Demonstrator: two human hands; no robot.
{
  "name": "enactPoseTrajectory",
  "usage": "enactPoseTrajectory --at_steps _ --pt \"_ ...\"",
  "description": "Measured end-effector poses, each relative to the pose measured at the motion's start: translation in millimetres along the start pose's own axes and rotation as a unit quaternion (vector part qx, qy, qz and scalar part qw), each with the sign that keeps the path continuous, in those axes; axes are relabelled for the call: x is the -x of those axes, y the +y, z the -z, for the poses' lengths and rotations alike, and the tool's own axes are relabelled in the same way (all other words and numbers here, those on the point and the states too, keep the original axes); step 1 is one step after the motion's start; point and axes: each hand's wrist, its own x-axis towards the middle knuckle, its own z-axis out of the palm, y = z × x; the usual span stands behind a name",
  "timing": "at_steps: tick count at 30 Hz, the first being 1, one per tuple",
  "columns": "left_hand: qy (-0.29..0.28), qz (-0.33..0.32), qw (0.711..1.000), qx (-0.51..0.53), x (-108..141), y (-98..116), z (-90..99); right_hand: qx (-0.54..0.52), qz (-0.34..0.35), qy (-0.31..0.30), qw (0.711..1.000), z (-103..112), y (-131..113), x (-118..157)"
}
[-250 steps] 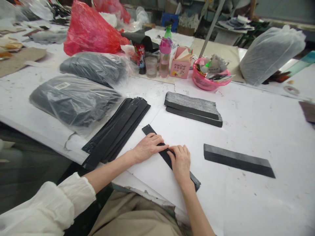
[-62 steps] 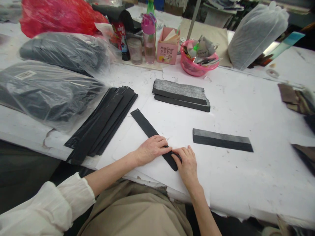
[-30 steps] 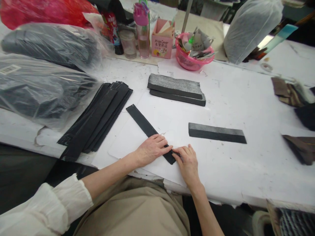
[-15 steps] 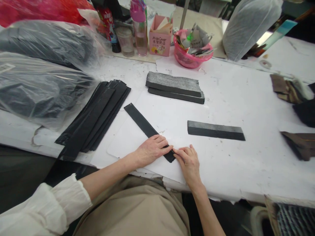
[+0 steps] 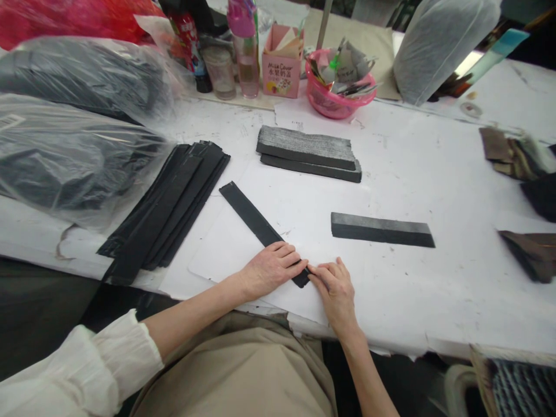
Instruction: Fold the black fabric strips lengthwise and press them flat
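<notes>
Head view | left hand (image 5: pixel 274 269): fingers together, pressing black strip (image 5: pixel 252 215) | right hand (image 5: pixel 335 289): thumb and forefinger pinched at strip's edge, beside left fingertips

Pink basket (image 5: pixel 336 108) at far side of counter (image 5: pixel 460 191), holding papers and packets. Left of it: pink carton (image 5: pixel 280 78), pink-topped bottle (image 5: pixel 247 63), clear cup (image 5: pixel 222 72), red container (image 5: pixel 190 46). Red plastic bag (image 5: pixel 78 20) behind clear bags (image 5: pixel 73 168) with dark contents. Pale bag (image 5: pixel 443 49) upper right, tape roll (image 5: pixel 471 110) near it. Brown scraps (image 5: pixel 496 146) at right.
</notes>
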Motion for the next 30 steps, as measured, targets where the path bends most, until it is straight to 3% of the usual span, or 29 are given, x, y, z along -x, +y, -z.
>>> enactPoseTrajectory --at_steps 16,23,30 --pt "-0.009 -0.008 1.000 0.022 0 -4 0.9 0.023 -0.016 -0.005 1.000 1 -3 2" --pt "-0.045 -0.014 0.997 0.053 -10 -12 10.9 0.018 -0.018 -0.006 1.000 2 -5 1" --pt "-0.061 -0.017 0.997 0.051 -9 -14 8.7 0.033 -0.020 0.002 0.999 3 -11 1"
